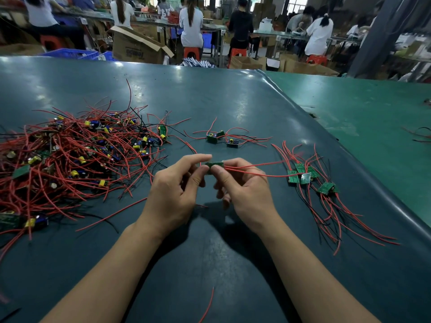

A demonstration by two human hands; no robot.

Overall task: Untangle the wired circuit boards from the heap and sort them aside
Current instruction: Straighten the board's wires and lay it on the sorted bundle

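Two hands are meeting above the dark green table (221, 264): the left hand (173, 191) and the right hand (242, 190) are each pinching an end of a small green circuit board (214, 164), its red wires (263, 170) trailing right. Beside them on the right, sorted boards (303, 174) are lying together. The tangled heap (70, 157) is sprawling left. Farther back, three loose boards (221, 138) are sitting near the middle. Beyond, seated workers (191, 24) are facing away.

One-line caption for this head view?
Both hands, left and right, pinch one circuit board between the tangled heap and the sorted boards.
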